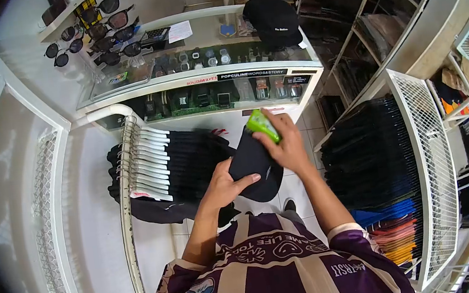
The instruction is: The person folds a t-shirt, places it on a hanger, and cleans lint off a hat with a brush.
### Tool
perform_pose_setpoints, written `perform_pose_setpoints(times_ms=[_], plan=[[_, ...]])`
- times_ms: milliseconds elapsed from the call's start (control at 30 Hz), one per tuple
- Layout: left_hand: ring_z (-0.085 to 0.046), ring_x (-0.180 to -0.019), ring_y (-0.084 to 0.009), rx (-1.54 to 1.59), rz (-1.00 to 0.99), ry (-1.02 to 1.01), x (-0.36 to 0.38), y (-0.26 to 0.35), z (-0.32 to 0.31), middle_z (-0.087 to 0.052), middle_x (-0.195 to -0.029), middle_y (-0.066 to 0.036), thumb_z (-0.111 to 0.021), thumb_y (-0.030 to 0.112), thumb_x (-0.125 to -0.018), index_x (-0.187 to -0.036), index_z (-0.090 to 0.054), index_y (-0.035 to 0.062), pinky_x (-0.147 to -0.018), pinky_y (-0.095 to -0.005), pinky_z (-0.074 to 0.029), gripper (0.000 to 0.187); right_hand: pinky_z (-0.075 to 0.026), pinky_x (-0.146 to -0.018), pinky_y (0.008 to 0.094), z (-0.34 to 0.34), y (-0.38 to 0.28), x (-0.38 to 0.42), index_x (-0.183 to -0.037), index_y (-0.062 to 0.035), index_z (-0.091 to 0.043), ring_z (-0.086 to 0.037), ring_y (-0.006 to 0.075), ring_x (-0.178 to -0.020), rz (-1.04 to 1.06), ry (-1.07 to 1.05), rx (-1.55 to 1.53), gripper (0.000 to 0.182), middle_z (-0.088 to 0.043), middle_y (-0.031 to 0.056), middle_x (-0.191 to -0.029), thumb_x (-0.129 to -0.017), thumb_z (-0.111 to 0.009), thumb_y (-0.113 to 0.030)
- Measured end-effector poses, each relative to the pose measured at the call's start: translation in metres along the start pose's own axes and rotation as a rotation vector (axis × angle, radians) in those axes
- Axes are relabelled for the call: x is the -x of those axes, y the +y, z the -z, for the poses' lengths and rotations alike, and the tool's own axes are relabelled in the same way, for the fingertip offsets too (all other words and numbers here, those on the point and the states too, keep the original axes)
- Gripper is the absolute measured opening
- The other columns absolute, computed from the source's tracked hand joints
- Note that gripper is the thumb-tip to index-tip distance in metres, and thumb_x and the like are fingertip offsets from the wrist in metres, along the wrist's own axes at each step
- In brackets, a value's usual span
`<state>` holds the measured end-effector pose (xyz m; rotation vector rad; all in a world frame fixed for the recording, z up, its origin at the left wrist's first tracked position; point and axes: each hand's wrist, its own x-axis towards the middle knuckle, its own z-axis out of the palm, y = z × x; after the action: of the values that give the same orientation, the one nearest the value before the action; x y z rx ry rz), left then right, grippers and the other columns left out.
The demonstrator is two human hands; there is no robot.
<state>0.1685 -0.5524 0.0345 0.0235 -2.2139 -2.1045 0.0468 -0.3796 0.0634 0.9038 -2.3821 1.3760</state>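
Note:
A black cap [253, 164] is held in front of my body, over the floor. My left hand [222, 186] grips it from the left side, thumb lying on top and the fingers mostly hidden behind. My right hand [287, 143] is wrapped round a bright green palm-sized tool [262, 126] with pale markings. That tool overlaps the cap's upper right edge in this view, and its underside is hidden. Just left of the cap hang black garments [195, 160] on white hangers [151, 157].
Ahead stands a glass display counter [198, 87] with watches [212, 59] inside and a black cap [273, 23] on top. Sunglasses [114, 22] hang at upper left. A rack of folded dark clothes [370, 153] is to my right, a metal hanger rail [127, 218] to my left.

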Motion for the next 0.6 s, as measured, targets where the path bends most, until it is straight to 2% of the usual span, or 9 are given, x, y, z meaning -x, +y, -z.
perform_pose_setpoints(times_ms=[67,133,200,267,333,400,467,533,600], plan=[[-0.069,-0.087,-0.0143,0.121,-0.048,-0.01,0.004,0.007,-0.001,-0.074,-0.096,-0.008,-0.089,0.01,-0.081,-0.114,-0.069,-0.004,-0.082,-0.0313,-0.058,0.041,-0.052,-0.085,0.0405,0.005,0.007,-0.003,-0.14,-0.0018,-0.064,-0.066,0.0343,-0.094,-0.055,0.003,0.012,0.056,-0.066,0.0197,-0.106,-0.09,-0.082,-0.022],[-0.069,-0.087,-0.014,0.119,-0.044,0.007,0.001,0.006,0.0,-0.074,-0.097,-0.008,-0.089,0.009,-0.081,-0.114,-0.069,-0.0048,-0.083,-0.031,-0.058,0.041,-0.054,-0.087,0.0402,0.016,-0.009,-0.005,-0.138,-0.0017,-0.066,-0.067,0.0342,-0.096,0.009,0.047,-0.071,0.058,-0.066,0.0196,-0.106,-0.087,-0.084,-0.023],[-0.069,-0.088,-0.0136,0.122,-0.021,0.025,0.002,0.006,0.0,-0.074,-0.097,-0.009,-0.089,0.009,-0.082,-0.114,-0.069,-0.0056,-0.083,-0.0306,-0.058,0.041,-0.053,-0.089,0.0398,0.019,-0.034,0.002,-0.14,-0.0035,-0.065,-0.067,0.0337,-0.099,0.109,-0.037,-0.145,0.061,-0.066,0.0194,-0.106,-0.085,-0.085,-0.023],[-0.07,-0.089,-0.0135,-0.05,-0.05,-0.04,0.0,0.009,0.003,-0.075,-0.099,-0.009,-0.088,0.009,-0.082,-0.114,-0.068,-0.0062,-0.084,-0.0301,-0.058,0.041,-0.052,-0.09,0.0394,0.008,-0.039,0.01,-0.142,-0.0049,-0.063,-0.066,0.0339,-0.101,0.175,-0.115,-0.163,0.064,-0.065,0.0194,-0.108,-0.085,-0.085,-0.023],[-0.07,-0.089,-0.0137,-0.004,-0.031,-0.049,0.002,0.005,0.003,-0.075,-0.098,-0.008,-0.088,0.009,-0.082,-0.114,-0.068,-0.0057,-0.083,-0.03,-0.058,0.04,-0.051,-0.088,0.0393,0.003,-0.021,0.002,-0.141,-0.0041,-0.065,-0.065,0.0322,-0.098,0.047,-0.06,-0.184,0.06,-0.065,0.0178,-0.105,-0.086,-0.084,-0.02],[-0.07,-0.088,-0.0138,0.048,-0.014,-0.047,0.006,0.002,0.001,-0.075,-0.098,-0.008,-0.088,0.009,-0.082,-0.114,-0.069,-0.0053,-0.083,-0.0299,-0.058,0.04,-0.051,-0.088,0.0401,-0.004,0.003,-0.006,-0.139,-0.0049,-0.065,-0.066,0.0335,-0.097,-0.119,-0.022,-0.02,0.055,-0.066,0.0197,-0.106,-0.089,-0.082,-0.02],[-0.071,-0.087,-0.0139,0.053,-0.045,0.014,0.009,0.0,-0.001,-0.075,-0.097,-0.008,-0.088,0.009,-0.082,-0.112,-0.069,-0.0049,-0.082,-0.0294,-0.058,0.038,-0.051,-0.088,0.0411,-0.005,0.014,-0.001,-0.139,-0.0028,-0.065,-0.067,0.0357,-0.097,-0.141,-0.017,0.015,0.053,-0.066,0.0211,-0.108,-0.091,-0.08,-0.02],[-0.071,-0.087,-0.0138,0.092,-0.033,0.028,0.006,0.003,-0.001,-0.075,-0.097,-0.008,-0.088,0.009,-0.082,-0.112,-0.069,-0.0052,-0.083,-0.0295,-0.058,0.038,-0.053,-0.09,0.0407,0.002,-0.007,0.0,-0.14,-0.004,-0.064,-0.066,0.0357,-0.099,-0.024,0.084,-0.106,0.056,-0.065,0.0198,-0.106,-0.09,-0.081,-0.021],[-0.071,-0.087,-0.0136,0.131,-0.001,0.04,0.01,0.002,0.0,-0.076,-0.098,-0.009,-0.089,0.009,-0.082,-0.112,-0.069,-0.0056,-0.083,-0.0295,-0.058,0.039,-0.053,-0.09,0.0399,0.007,-0.033,0.007,-0.141,-0.0052,-0.064,-0.066,0.0345,-0.099,0.101,0.01,-0.121,0.06,-0.064,0.0191,-0.108,-0.086,-0.084,-0.02]])
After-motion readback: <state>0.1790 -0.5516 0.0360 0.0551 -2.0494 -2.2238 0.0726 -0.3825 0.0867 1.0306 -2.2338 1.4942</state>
